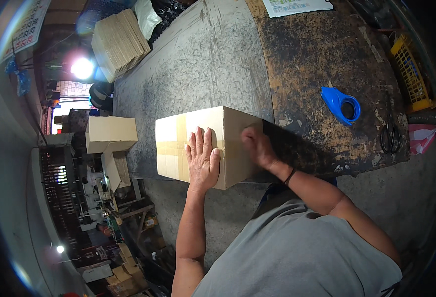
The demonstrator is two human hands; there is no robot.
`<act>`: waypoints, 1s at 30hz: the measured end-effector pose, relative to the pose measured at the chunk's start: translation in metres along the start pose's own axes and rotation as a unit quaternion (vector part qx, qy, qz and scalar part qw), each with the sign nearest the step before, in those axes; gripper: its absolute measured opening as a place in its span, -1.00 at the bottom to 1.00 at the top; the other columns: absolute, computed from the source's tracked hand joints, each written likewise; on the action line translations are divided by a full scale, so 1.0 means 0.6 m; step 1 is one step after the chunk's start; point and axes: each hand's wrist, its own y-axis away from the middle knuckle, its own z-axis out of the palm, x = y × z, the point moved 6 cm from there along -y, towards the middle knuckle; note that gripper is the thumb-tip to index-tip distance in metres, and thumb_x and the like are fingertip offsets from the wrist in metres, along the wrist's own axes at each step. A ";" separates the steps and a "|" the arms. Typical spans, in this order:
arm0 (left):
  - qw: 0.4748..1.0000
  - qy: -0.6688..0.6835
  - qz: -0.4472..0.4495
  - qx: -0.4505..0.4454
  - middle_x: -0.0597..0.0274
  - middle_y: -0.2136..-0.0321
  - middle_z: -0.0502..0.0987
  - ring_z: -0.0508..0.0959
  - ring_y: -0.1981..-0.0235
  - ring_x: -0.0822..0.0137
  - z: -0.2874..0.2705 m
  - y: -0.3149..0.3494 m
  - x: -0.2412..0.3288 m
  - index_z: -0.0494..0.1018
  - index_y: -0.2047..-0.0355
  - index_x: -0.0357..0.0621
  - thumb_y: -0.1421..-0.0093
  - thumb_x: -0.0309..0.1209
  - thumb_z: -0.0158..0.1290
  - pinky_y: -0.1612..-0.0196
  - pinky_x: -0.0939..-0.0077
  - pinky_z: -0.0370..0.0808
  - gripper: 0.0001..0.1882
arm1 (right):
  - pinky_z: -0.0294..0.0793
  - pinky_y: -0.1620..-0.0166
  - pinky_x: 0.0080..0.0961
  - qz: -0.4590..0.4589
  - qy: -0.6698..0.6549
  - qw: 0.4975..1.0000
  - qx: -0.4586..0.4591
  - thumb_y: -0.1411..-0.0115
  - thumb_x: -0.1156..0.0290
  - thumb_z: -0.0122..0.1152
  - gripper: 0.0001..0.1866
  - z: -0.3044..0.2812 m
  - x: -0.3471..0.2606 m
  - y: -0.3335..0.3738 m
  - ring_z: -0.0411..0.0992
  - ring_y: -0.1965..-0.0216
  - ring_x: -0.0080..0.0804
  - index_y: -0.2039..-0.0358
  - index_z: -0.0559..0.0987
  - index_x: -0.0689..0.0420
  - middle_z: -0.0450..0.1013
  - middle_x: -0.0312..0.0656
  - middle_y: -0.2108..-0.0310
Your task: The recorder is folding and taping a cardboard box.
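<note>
A closed cardboard box (168, 126) with strips of brown tape across its face stands at the table's near edge. My left hand (203, 161) lies flat on the taped face, its fingers stretched up and slightly apart. At the box's right side is my right hand (259, 147), its fingers curled in like a fist and a little blurred. Nothing shows in that fist, though the inner side of the fingers is turned away. A dark band circles my right wrist.
On the worn table (203, 64) lie a blue tape dispenser (344, 106), black scissors (390, 136) and printed sheets (297, 6). Stacked flat cardboard (119, 44) sits at the far left. Another box (111, 129) stands left of the table. A yellow basket (412, 74) is at the right.
</note>
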 end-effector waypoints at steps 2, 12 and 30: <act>1.000 0.001 -0.002 0.000 -0.01 -0.42 -0.15 -0.22 -0.44 -0.06 -0.001 0.004 -0.002 -0.03 -0.40 -0.03 -0.37 -0.10 -0.35 -0.39 -0.04 -0.32 -0.37 | 0.44 0.16 -0.28 -0.141 0.004 0.990 -0.031 -0.31 0.36 0.04 -0.83 0.013 -0.109 0.020 0.47 0.21 -0.02 0.27 0.50 0.19 0.47 0.02 0.32; 1.000 -0.001 -0.004 0.008 0.04 -0.43 -0.16 -0.22 -0.44 -0.04 0.000 0.003 -0.005 -0.02 -0.40 0.01 -0.37 -0.10 -0.35 -0.40 -0.01 -0.32 -0.37 | 0.35 0.12 -0.20 -0.422 0.214 0.879 -0.068 -0.22 0.40 0.04 -0.89 0.025 -0.056 0.083 0.39 0.25 0.00 0.36 0.49 0.14 0.42 -0.02 0.37; 1.000 -0.003 -0.003 0.011 0.07 -0.43 -0.15 -0.19 -0.44 -0.03 0.003 0.000 -0.003 -0.02 -0.40 0.02 -0.37 -0.10 -0.34 -0.40 -0.02 -0.29 -0.37 | 0.39 0.15 -0.11 -0.370 0.158 0.915 0.014 -0.05 0.45 0.13 -0.88 -0.027 -0.066 -0.041 0.39 0.28 -0.14 0.35 0.52 0.07 0.41 -0.18 0.38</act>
